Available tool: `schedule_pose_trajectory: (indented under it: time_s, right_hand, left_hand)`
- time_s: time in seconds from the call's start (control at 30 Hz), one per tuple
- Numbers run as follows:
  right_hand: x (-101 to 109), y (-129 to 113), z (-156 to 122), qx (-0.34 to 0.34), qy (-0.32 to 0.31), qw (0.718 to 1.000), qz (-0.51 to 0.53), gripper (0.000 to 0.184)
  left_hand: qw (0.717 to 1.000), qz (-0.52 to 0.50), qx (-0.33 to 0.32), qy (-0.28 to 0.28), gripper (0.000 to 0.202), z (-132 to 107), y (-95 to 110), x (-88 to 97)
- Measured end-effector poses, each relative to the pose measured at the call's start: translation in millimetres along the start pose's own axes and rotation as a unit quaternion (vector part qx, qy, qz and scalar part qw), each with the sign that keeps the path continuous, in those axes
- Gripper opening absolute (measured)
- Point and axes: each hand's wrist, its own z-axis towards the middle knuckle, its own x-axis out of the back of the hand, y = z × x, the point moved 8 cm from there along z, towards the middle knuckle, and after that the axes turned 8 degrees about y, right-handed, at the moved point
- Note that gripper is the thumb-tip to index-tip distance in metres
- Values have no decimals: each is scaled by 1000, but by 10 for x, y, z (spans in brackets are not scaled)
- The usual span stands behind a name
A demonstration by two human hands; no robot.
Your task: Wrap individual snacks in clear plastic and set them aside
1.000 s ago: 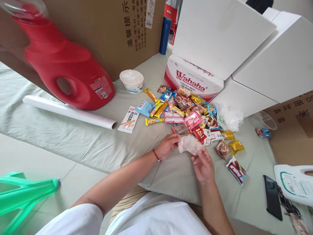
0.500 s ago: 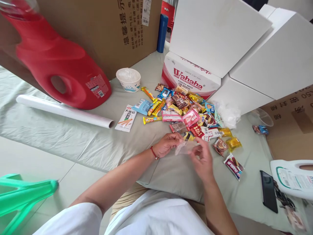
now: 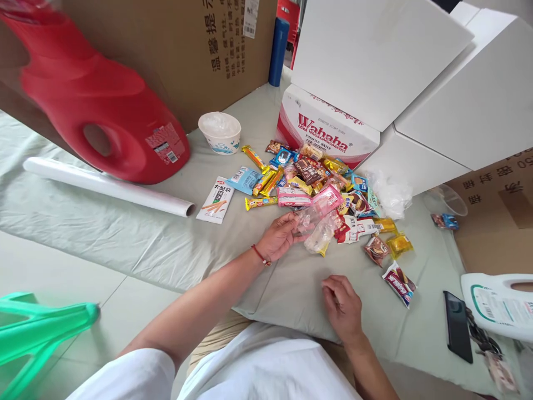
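Observation:
My left hand [image 3: 280, 238], with a red string on its wrist, pinches a crumpled clear plastic bag [image 3: 316, 229] at the near edge of a pile of wrapped snacks [image 3: 320, 186]. The bag hangs over the snacks and partly covers them. My right hand [image 3: 342, 303] rests lower down on the pale green cloth [image 3: 125, 228], fingers loosely curled with nothing in them, apart from the bag. A single snack pack [image 3: 398, 283] lies to the right of that hand.
A big red detergent jug [image 3: 100, 105] and a white roll [image 3: 106, 186] lie at the left. A white bowl [image 3: 220, 132], a Wahaha carton [image 3: 325, 130] and white boxes [image 3: 416, 72] stand behind the snacks. A black phone [image 3: 457, 325] and white jug [image 3: 497, 305] lie at right. Green stool [image 3: 37, 333] at lower left.
My right hand has let go of the clear bag and drawn back toward me. The left hand has carried the bag a little forward onto the snack pile.

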Motion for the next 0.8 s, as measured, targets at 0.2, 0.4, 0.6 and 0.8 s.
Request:
schedule_pose_trajectory:
  time_s: [0.2,0.4,0.6,0.8]
  right_hand:
    - [80,429,162,-301,152,933,127,33]
    - [-389,566,557,-410,159,866,236,52]
    - [-607,673,629,-440,124,841,290,44]
    - [-518,579,657,-365,117,886,262,33]
  left_hand:
    - [999,-18,17,-48,32,-57,-50,-80]
    - [996,-4,20,-90,22,-123,-21,-156]
    - [997,-3,-22,-77,24,-103,59,-138]
    - [994,56,-37,80,41,-67,116,114]
